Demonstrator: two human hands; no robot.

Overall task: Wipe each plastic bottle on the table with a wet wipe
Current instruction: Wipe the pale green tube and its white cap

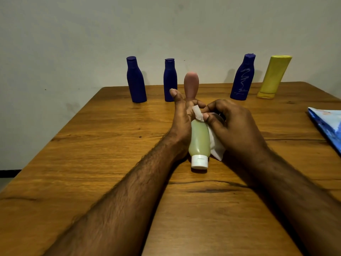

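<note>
Bottles stand in a row along the far edge of the table: 2 blue ones on the left, a pink one behind the hands, then a third blue one and a yellow one on the right. The left hand braces the left side of the green bottle, thumb raised; whether its fingers curl under is hidden. That bottle lies between both hands, long axis running away from the person, white cap nearest. The right hand presses a wet wipe against its right flank, fingers curled, so the next stroke likely runs lengthwise.
</note>
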